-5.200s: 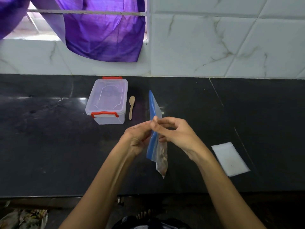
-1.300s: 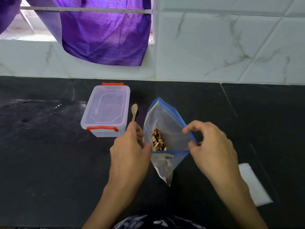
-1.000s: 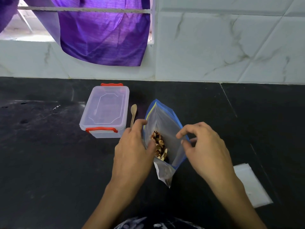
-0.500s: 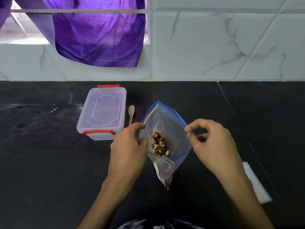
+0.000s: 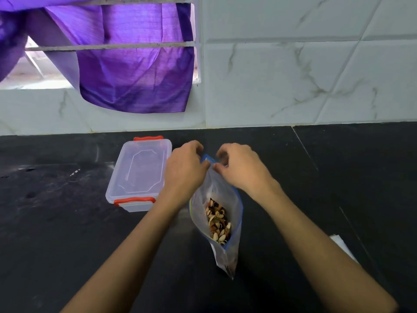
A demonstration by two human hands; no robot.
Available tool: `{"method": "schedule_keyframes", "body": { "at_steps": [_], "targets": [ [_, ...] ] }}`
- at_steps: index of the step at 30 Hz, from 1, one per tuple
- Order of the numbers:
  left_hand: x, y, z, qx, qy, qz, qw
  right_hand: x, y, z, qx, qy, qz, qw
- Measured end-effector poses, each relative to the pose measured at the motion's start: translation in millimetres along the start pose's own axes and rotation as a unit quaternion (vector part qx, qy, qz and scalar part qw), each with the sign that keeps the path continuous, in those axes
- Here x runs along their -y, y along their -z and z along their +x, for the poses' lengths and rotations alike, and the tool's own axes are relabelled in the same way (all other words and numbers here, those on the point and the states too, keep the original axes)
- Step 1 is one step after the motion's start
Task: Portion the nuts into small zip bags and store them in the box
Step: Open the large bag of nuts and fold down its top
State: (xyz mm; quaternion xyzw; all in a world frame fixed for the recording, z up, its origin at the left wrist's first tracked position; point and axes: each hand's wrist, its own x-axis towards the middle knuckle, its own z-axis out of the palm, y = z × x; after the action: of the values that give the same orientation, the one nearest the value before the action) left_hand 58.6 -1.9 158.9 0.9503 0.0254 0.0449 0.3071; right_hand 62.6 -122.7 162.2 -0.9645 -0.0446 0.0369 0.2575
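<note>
Both the left hand (image 5: 184,170) and right hand (image 5: 240,168) pinch the far rim of the clear blue-edged zip bag of mixed nuts (image 5: 217,219), long axis running twelve to six, the lidded clear plastic box with red clips (image 5: 140,175) at nine o'clock on the black desk (image 5: 56,222).

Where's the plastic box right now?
Head view, left of centre: the plastic box sits lid-on on the black counter, just left of the left hand and the nut bag.

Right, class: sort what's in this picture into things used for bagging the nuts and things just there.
For the job: large clear blue-edged zip bag of mixed nuts; left hand; right hand; clear red-latched plastic box; small white zip bags.

Just there: purple cloth; black stone counter.
</note>
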Motion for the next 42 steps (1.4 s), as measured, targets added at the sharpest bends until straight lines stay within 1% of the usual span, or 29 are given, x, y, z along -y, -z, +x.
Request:
{"method": "schedule_keyframes", "body": {
  "at_steps": [3,5,8,9,10,12,13,14,15,16,18,19,21,23,25,26,27,28,29,30,31,32,33,35,36,38,39,40,42],
  "targets": [
    [7,-1,18,0.041,0.001,-0.001,0.999,0,-1,17,0.070,0.005,-0.020,0.997],
    [9,5,25,0.092,-0.014,-0.011,0.996,-7,7,24,0.112,0.009,-0.001,0.994],
    [10,12,33,0.205,-0.003,-0.029,0.978,-25,13,35,0.211,-0.012,0.125,0.970],
    [12,13,36,0.242,0.029,-0.057,0.968,-30,11,36,0.259,-0.049,0.211,0.941],
    [13,12,38,0.274,0.078,-0.110,0.952,-36,7,37,0.306,-0.092,0.309,0.896],
    [17,7,39,0.324,0.201,-0.255,0.888,-43,0,37,0.347,-0.154,0.471,0.796],
    [20,3,38,0.340,0.248,-0.317,0.850,-44,-2,35,0.340,-0.171,0.509,0.772],
    [22,1,35,0.343,0.279,-0.354,0.824,-46,-4,33,0.321,-0.176,0.516,0.774],
    [24,-2,33,0.336,0.299,-0.380,0.809,-47,-4,30,0.294,-0.169,0.488,0.804],
    [25,-2,29,0.316,0.305,-0.383,0.813,-48,-4,27,0.268,-0.154,0.435,0.846],
    [31,-2,21,0.245,0.285,-0.300,0.877,-53,-4,20,0.227,-0.123,0.295,0.920],
    [36,-1,17,0.216,0.265,-0.241,0.908,-55,-3,17,0.210,-0.117,0.232,0.942],
    [46,3,11,0.194,0.237,-0.187,0.933,-57,0,12,0.182,-0.119,0.194,0.957],
    [51,7,7,0.201,0.226,-0.205,0.931,-57,3,8,0.173,-0.108,0.226,0.952],
    [52,11,6,0.199,0.227,-0.249,0.920,-57,5,6,0.183,-0.115,0.331,0.919],
    [52,12,5,0.197,0.239,-0.298,0.903,-59,7,6,0.200,-0.133,0.413,0.879],
    [53,12,5,0.199,0.258,-0.363,0.873,-61,7,5,0.219,-0.158,0.494,0.827],
    [52,12,3,0.208,0.280,-0.435,0.830,-65,6,4,0.233,-0.183,0.563,0.772],
    [52,12,2,0.218,0.296,-0.497,0.786,-67,5,3,0.241,-0.202,0.612,0.725],
    [51,11,-1,0.226,0.308,-0.540,0.750,-69,2,0,0.247,-0.215,0.643,0.693],
    [50,8,-3,0.230,0.316,-0.554,0.735,-69,0,-3,0.251,-0.222,0.658,0.674],
    [49,5,-6,0.232,0.320,-0.539,0.744,-70,-3,-6,0.251,-0.226,0.660,0.671],
    [49,2,-8,0.231,0.321,-0.500,0.770,-69,-4,-10,0.250,-0.224,0.651,0.680],
    [48,-1,-13,0.213,0.323,-0.392,0.835,-67,-5,-16,0.245,-0.218,0.592,0.736],
    [50,-2,-14,0.203,0.322,-0.339,0.860,-65,-5,-19,0.236,-0.215,0.532,0.784],
    [53,-3,-16,0.191,0.313,-0.259,0.893,-61,-3,-25,0.196,-0.206,0.349,0.893],
    [52,-1,-18,0.185,0.304,-0.245,0.902,-59,-1,-28,0.163,-0.194,0.273,0.928],
    [52,0,-19,0.180,0.287,-0.244,0.909,-58,1,-30,0.129,-0.174,0.249,0.944],
    [49,3,-22,0.168,0.254,-0.304,0.902,-59,3,-32,0.103,-0.137,0.320,0.932]
  ]
}}
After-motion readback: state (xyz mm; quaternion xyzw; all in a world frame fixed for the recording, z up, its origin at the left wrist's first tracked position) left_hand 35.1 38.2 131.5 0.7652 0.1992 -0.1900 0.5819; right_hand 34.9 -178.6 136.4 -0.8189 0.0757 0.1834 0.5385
